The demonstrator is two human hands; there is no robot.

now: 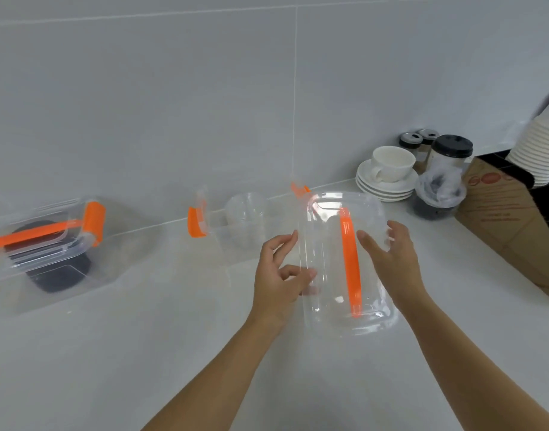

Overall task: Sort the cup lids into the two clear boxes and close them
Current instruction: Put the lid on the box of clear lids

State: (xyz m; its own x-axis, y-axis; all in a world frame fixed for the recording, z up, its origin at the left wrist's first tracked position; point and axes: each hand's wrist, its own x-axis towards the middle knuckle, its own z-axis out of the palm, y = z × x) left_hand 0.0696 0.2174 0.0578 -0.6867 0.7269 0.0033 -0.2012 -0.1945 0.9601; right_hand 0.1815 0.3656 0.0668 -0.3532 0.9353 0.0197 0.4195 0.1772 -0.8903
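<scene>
Two bare forearms reach forward over the tabletop. The left hand pinches with thumb and curled fingers; the right hand, just beside it, has fingers spread open.

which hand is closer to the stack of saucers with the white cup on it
Right. The right hand sits below and just left of the saucer stack, on the box lid; the left hand is farther left.
</scene>
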